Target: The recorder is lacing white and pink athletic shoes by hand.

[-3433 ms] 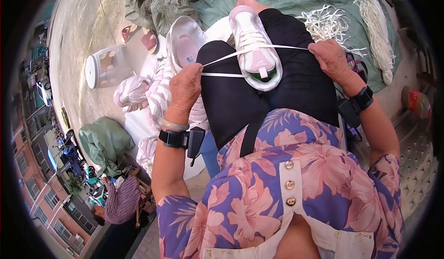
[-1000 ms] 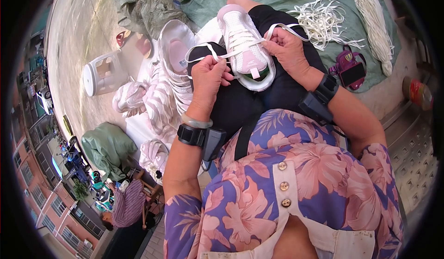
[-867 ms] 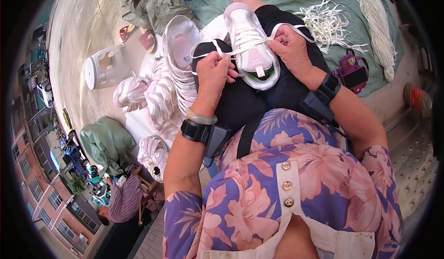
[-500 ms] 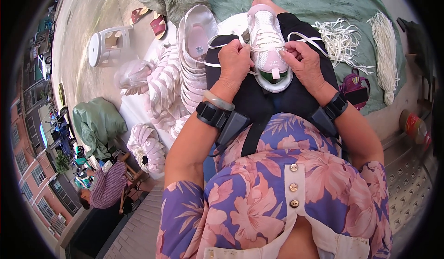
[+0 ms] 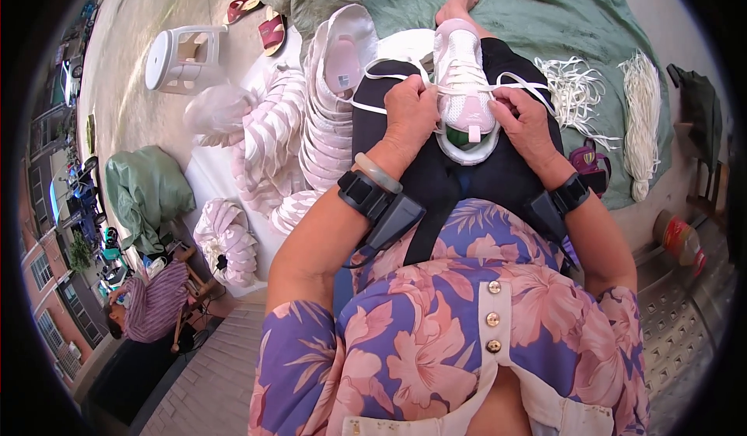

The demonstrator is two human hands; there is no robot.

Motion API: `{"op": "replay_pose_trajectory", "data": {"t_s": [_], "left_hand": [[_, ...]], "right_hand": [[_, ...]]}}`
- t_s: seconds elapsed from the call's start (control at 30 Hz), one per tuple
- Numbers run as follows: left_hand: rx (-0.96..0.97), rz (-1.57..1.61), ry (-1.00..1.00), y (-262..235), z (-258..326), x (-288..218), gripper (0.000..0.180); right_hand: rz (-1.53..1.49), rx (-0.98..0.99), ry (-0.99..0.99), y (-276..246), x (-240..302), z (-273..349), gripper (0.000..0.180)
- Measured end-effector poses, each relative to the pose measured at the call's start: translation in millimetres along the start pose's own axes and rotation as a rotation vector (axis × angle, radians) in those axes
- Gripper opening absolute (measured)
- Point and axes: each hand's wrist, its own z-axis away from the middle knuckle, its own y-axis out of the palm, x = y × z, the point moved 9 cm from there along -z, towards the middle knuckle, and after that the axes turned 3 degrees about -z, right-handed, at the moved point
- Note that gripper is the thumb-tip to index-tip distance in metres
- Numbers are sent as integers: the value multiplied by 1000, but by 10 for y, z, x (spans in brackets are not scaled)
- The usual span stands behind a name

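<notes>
A white sneaker [image 5: 464, 86] is seen lying on the person's lap, on black trousers [image 5: 467, 179], toe pointing away from the body and heel toward it. The upper is white mesh with pale pink panels; the sole rim at the heel is white, and a green insole is visible through the heel opening. A white lace [image 5: 373, 107] is threaded across the eyelets in several rows; its loose ends are run out to both sides, one looping left over the thigh, the other right.

The left hand [image 5: 411, 113] is placed at the left side of the sneaker, fingers closed on the lace where it leaves the eyelets. The right hand [image 5: 527, 121] is set against the right side of the sneaker, fingers curled; the lace is seen passing under them, and it is taken to be pinched there. A black strapped device is worn on each wrist, with a pale bangle [image 5: 377, 173] on the left.

Left of the lap, nested stacks of white sneakers [image 5: 331, 136] are laid on a white sheet. To the right, bundles of white laces [image 5: 642, 117] are spread on green cloth [image 5: 545, 15]. A white plastic stool [image 5: 187, 58] is lying on its side farther left.
</notes>
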Motion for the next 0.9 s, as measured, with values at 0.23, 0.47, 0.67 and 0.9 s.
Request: {"op": "replay_pose_trajectory", "data": {"t_s": [0.23,0.47,0.67,0.9], "left_hand": [[-35,-274,276,42,-21,-386,15],[-99,-395,322,-58,49,-411,20],[-43,-406,550,-16,356,-589,44],[-113,-577,563,27,397,-582,29]], "right_hand": [[49,-14,-46,-12,45,18,18],[212,-93,-244,-25,213,39,11],[361,-109,-320,-25,544,12,10],[396,42,-504,424,790,-81,9]]}}
